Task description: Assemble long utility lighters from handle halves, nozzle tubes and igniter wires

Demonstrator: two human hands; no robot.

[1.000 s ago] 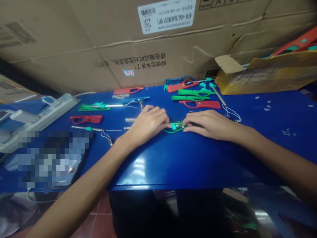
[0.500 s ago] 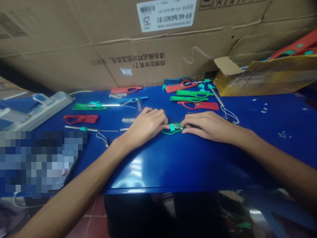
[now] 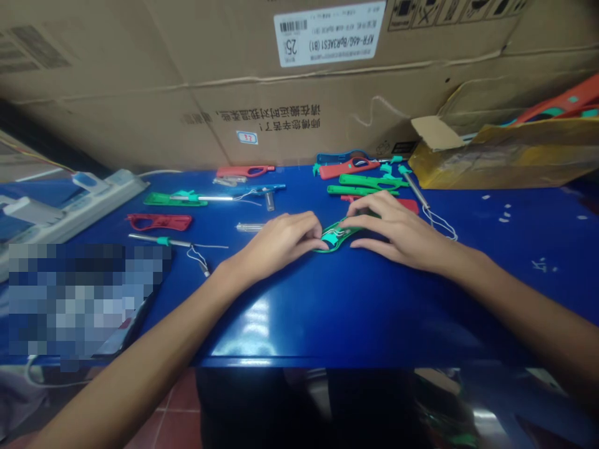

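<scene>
A green half shell of a long lighter (image 3: pixel 340 242) lies tilted between my hands, its hollow side up. A teal trigger piece (image 3: pixel 330 238) and thin white wires are inside it. My left hand (image 3: pixel 286 240) pinches the shell's left end between thumb and fingers. Over its right part is my right hand (image 3: pixel 402 231), fingers spread, one fingertip at the wires and the thumb apart below. Behind that hand, a red lighter shell (image 3: pixel 410 206) is partly covered. A clear plastic piece (image 3: pixel 249 227) lies beside my left hand.
Green shells (image 3: pixel 369 181) and a red shell (image 3: pixel 349 166) lie at the back. Metal tubes with wires (image 3: pixel 159 240) and a dark red shell (image 3: pixel 160 222) are at left, near a power strip (image 3: pixel 110 193). A taped carton (image 3: pixel 505 159) stands back right, against a big cardboard sheet (image 3: pixel 178 118).
My right hand has opened from its pinch on the shell's right end, its fingers now spread. The shell has turned, right end farther away. The view has shifted slightly.
</scene>
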